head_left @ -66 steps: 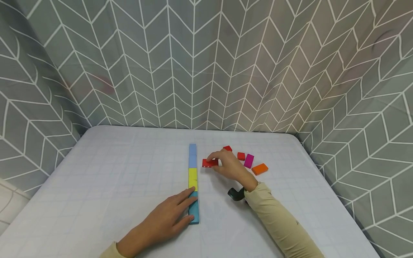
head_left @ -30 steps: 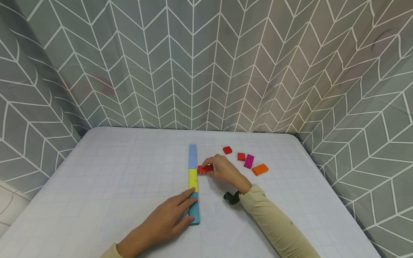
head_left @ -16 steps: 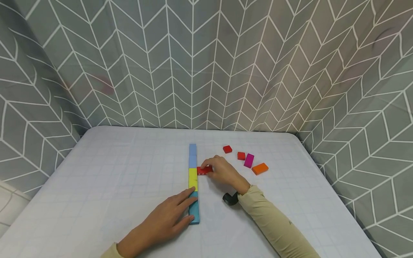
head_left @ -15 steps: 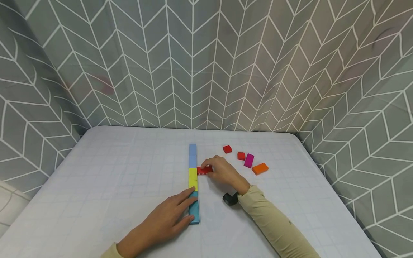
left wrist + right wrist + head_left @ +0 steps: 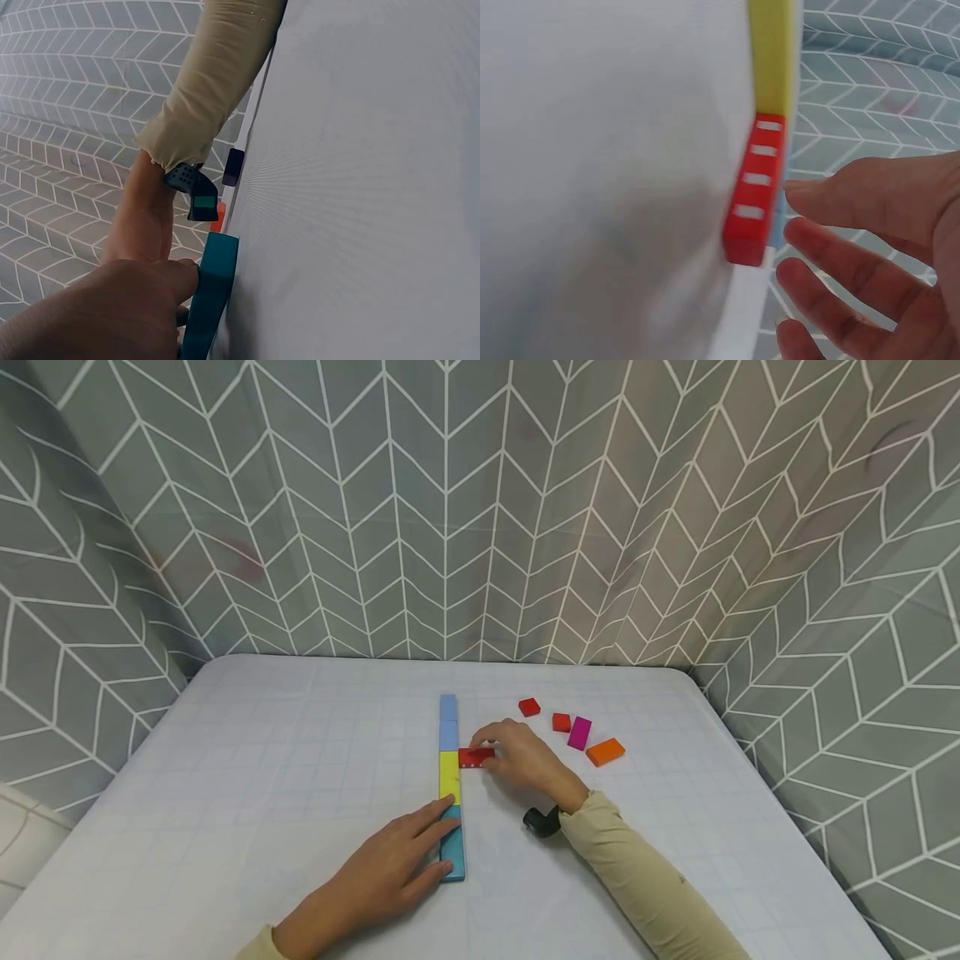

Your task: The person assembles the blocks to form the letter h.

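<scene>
Just short of the flat yellow rectangular block (image 5: 449, 778), the left hand (image 5: 386, 867) rests, fingers spread, on a flat teal rectangular block (image 5: 453, 852). Abutting the yellow block's right side: a white-marked red rectangular block (image 5: 751, 195). The right hand (image 5: 522, 757) bends over it; pinching, cannot tell. Beyond yellow: light-blue rectangular blocks (image 5: 448, 735).
</scene>
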A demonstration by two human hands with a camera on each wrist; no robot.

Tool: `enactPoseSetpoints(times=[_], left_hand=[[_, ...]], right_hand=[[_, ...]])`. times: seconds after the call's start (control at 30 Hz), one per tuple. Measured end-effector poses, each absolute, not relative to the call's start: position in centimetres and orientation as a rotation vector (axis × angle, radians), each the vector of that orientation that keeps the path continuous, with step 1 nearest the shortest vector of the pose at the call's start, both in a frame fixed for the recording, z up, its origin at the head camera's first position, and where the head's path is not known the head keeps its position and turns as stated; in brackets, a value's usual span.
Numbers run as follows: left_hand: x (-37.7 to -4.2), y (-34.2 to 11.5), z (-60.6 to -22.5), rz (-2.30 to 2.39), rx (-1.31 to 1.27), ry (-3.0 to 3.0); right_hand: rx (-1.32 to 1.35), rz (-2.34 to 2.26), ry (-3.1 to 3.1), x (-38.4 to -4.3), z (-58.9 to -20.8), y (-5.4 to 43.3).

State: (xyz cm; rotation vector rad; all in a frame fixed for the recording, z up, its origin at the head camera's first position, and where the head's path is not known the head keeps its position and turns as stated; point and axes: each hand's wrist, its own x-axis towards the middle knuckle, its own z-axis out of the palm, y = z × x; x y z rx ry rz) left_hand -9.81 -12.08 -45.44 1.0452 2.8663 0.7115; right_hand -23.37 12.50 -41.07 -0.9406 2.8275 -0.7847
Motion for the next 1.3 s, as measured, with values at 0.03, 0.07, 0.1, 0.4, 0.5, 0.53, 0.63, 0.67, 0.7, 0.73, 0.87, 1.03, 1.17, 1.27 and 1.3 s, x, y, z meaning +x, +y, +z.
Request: enactPoseSetpoints(times=[0.03,0.07,0.1,0.4,0.5,0.53,0.63,0.67,0.7,0.73,0.87,1.03,1.17,1.27,1.3], left_hand=[[-9.8,-12.1,-45.4,0.710,1.045,2.864],[-9.9,-12.1,-45.4,0.704,1.043,2.863],[-9.9,-12.0,-45.4,0.698,1.038,2.861],[-10.0,-11.9,-45.2,0.658,1.009,2.867],[-9.9,-12.0,-45.2,0.674,1.018,2.872],[-9.9,-12.0,-45.2,0.681,1.022,2.874],[-9.8,-12.0,-45.2,0.703,1.041,2.882],[-9.8,-12.0,-45.2,0.704,1.045,2.885],[-9.8,-12.0,-45.3,0.705,1.046,2.886],[-9.7,-12.1,-45.3,0.709,1.053,2.891],[-9.8,-12.1,-45.4,0.697,1.054,2.897],[-9.8,-12.0,-45.5,0.692,1.043,2.892],[-9.8,-12.0,-45.5,0.698,1.037,2.880],[-9.8,-12.0,-45.5,0.692,1.035,2.876],[-9.8,-12.0,-45.5,0.693,1.036,2.876]], right_hand=[[-0.921,-0.816,2.827,-23.3,-40.9,12.7],[-0.907,-0.845,2.829,-23.2,-40.7,13.0],[-0.900,-0.870,2.834,-23.2,-40.7,13.3],[-0.912,-0.956,2.907,-23.5,-40.5,16.3],[-0.904,-0.979,2.917,-23.6,-40.5,17.3],[-0.895,-0.983,2.923,-23.7,-40.5,17.7],[-0.866,-0.982,2.947,-23.8,-40.6,18.7],[-0.847,-0.972,2.959,-23.9,-40.6,19.0],[-0.837,-0.964,2.969,-23.9,-40.6,19.3],[-0.823,-0.962,2.979,-24.0,-40.7,19.6],[-0.780,-0.964,3.013,-24.2,-40.7,20.8],[-0.756,-0.958,3.066,-24.3,-40.8,22.4],[-0.715,-0.928,3.089,-24.3,-41.1,23.6],[-0.675,-0.929,3.092,-24.1,-41.3,24.4],[-0.676,-0.928,3.093,-24.0,-41.5,24.7]])
